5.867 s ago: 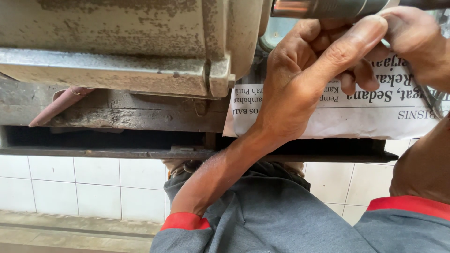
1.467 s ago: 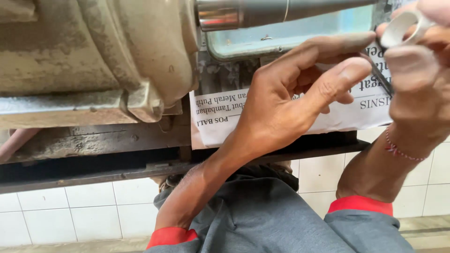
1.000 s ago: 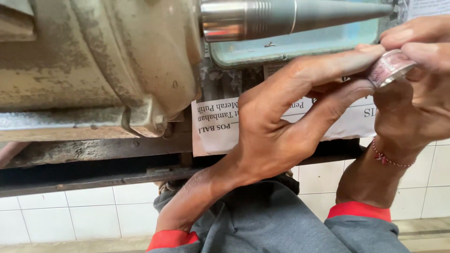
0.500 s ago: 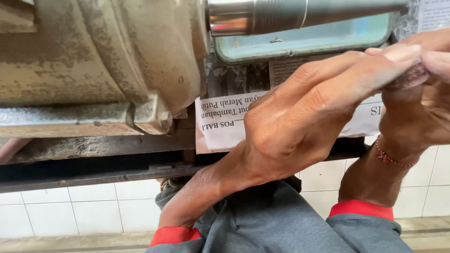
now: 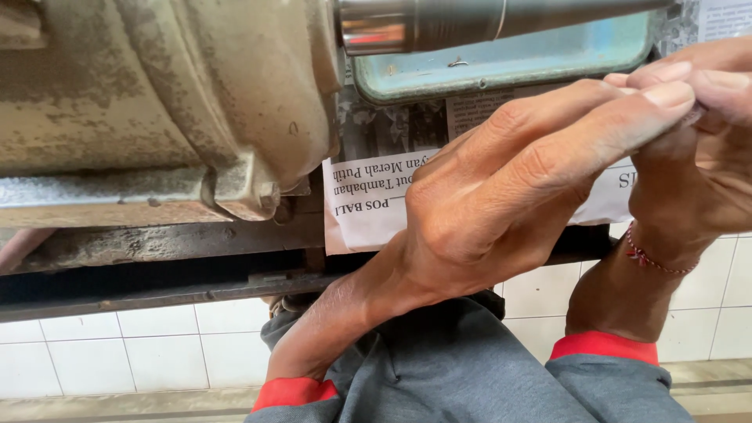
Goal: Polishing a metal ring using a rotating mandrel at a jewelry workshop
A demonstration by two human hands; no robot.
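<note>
My left hand point(image 5: 501, 204) reaches up and to the right, its long fingers laid flat together. Their tips press against the fingertips of my right hand point(image 5: 705, 172), which wears a red thread bracelet at the wrist. Between the two sets of fingertips sits a small metal ring point(image 5: 694, 117), almost wholly hidden, with only a sliver of its edge showing. Both hands hover just below a polished steel shaft point(image 5: 486, 19) that sticks out of a worn, cream-painted machine housing point(image 5: 157, 94).
A teal metal-rimmed panel point(image 5: 509, 66) lies behind the shaft, with a sheet of newspaper point(image 5: 368, 200) beneath it. A dark, greasy metal rail point(image 5: 157, 282) runs across the frame. White tiles point(image 5: 117, 352) show below, and grey sleeves with red cuffs fill the bottom.
The ring was plainly visible in my right fingers a second ago. My left fingers have since closed over it, and the view has shifted slightly left.
</note>
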